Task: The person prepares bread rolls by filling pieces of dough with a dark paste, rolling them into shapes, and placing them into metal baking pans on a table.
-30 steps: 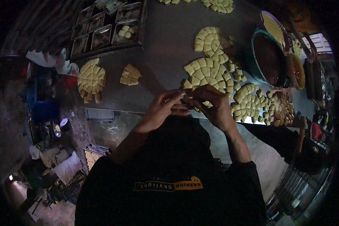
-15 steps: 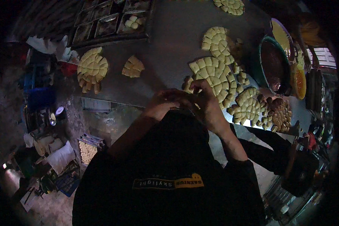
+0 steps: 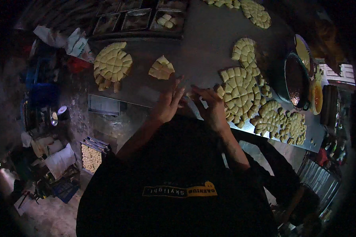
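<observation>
At the near edge of the dark table [image 3: 201, 47] my two hands are held close together, slightly apart. My left hand [image 3: 169, 103] has its fingers stretched out and raised, with nothing visible in it. My right hand [image 3: 211, 106] has bent fingers, their tips drawn together toward the left hand; a small pale bit shows there, too dim to name. Beside the right hand lies a large round of pale dough [image 3: 241, 93] cut into small pieces. A smaller wedge of cut dough [image 3: 161, 68] lies beyond my left hand, and another cut dough round [image 3: 112, 62] sits farther left.
Dark metal pans [image 3: 136, 19] stand at the far left, one holding dough pieces. More cut dough [image 3: 267, 118] lines the right side. A large green-rimmed pot [image 3: 296, 81] and an orange-yellow bowl [image 3: 317, 96] stand at the right. A tray of small dough balls [image 3: 91, 158] is low at left.
My hands have come apart from each other, and the left fingers have straightened upward. The view has shifted, so the table's things appear farther right.
</observation>
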The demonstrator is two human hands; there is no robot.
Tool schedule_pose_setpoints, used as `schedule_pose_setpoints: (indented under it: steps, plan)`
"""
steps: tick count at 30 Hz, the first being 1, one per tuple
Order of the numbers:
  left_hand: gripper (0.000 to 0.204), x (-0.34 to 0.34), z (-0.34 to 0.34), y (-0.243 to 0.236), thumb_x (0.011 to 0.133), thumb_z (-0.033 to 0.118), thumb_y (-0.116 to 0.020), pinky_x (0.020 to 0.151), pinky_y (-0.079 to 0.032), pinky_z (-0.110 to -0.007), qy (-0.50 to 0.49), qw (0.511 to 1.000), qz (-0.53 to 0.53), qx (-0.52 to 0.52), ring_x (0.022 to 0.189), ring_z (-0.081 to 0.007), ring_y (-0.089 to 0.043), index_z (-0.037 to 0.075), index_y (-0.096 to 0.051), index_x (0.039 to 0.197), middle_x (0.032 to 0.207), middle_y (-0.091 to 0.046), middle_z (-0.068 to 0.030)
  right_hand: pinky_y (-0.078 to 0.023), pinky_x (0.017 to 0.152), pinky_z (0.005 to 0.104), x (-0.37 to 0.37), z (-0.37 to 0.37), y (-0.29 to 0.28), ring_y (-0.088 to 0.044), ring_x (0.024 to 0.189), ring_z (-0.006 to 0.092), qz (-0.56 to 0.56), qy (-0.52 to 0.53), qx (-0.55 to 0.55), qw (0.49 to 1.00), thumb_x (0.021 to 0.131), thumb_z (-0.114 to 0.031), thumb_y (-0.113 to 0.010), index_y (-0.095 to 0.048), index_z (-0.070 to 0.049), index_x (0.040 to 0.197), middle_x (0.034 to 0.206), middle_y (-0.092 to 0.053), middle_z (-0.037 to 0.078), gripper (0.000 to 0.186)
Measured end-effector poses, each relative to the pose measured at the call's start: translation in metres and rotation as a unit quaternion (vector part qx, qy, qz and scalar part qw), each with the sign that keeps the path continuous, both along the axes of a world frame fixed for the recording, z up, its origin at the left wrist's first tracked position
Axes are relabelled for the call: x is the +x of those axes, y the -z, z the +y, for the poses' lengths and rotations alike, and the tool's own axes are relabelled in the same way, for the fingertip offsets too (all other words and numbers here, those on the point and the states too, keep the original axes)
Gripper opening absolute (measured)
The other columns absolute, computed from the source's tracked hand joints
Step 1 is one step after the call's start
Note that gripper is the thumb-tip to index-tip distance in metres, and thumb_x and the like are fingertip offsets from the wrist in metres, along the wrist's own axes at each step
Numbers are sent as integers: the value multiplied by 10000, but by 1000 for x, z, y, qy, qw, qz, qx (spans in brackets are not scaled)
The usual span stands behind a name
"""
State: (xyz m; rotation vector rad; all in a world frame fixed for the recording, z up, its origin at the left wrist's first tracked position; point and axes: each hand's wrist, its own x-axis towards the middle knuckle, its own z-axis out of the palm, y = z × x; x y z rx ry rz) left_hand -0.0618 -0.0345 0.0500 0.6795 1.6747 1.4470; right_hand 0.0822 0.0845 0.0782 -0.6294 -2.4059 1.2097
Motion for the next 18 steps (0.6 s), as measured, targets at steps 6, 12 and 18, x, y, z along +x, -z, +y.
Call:
schedule_pose_setpoints:
  steps: [6,12,18]
  plan:
    - [412,-67,-33,43,1036,224,-520,752,-581,-352,-71,993,76,54,881,-174,-673,68,-429,1407,1061,-654,-129,-546,813,387,-23,-1,61,-660,986,277,5,-40,206,978,822,-9,-707,-692,-75,1062,1166,-657,123,249]
    - [335,-96,-35,45,977,93,-593,753,-566,-363,-88,974,208,-13,937,-263,-708,84,-513,1302,1142,-675,-122,-536,856,458,-92,-14,91,-610,1059,389,-79,-9,100,992,785,-57,-689,-685,-107,1097,1237,-600,177,316]
    - [477,-115,-11,62,871,-37,-602,842,-543,-387,-41,946,312,78,1063,-333,-656,111,-522,1316,1180,-665,-136,-555,785,484,-147,-22,126,-618,1034,371,-111,7,245,963,776,-86,-674,-655,-94,1133,1187,-607,190,357]
